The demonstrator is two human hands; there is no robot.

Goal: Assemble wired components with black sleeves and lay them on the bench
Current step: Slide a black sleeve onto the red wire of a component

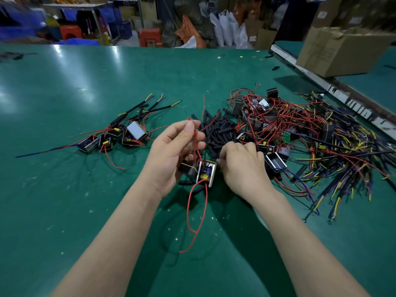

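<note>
Room: a storage area behind the bench, blurred, with cardboard boxes [342, 50] at right, white sacks [227, 28] in the middle, red stools [150, 37] and blue crates [19, 28] at left.
Bench: a green bench [85, 103] fills most of the view, glossy under overhead light, dotted with small white specks; a pale rail [334, 91] crosses its right rear corner.
Unsorted heap: a tangle of red, yellow and blue wired components [300, 129] lies right of centre, spreading toward the right edge.
Finished group: several sleeved components [120, 136] lie together left of centre, their black-sleeved leads pointing up and right, well apart from the heap.
Black sleeves: a loose pile of black sleeves [216, 129] lies just beyond both hands, touching the heap's left side.
Left hand: the left hand [173, 155] is raised above the bench, thumb and forefinger pinching a red wire [194, 136] near its upper end, the other fingers curled.
Right hand: the right hand [242, 166] is palm down at the edge of the sleeve pile, knuckles up, fingers curled under; what they grip cannot be told.
Held component: a small boxed component [205, 173] hangs between the hands just above the bench, its red wire looping toward the viewer.
</note>
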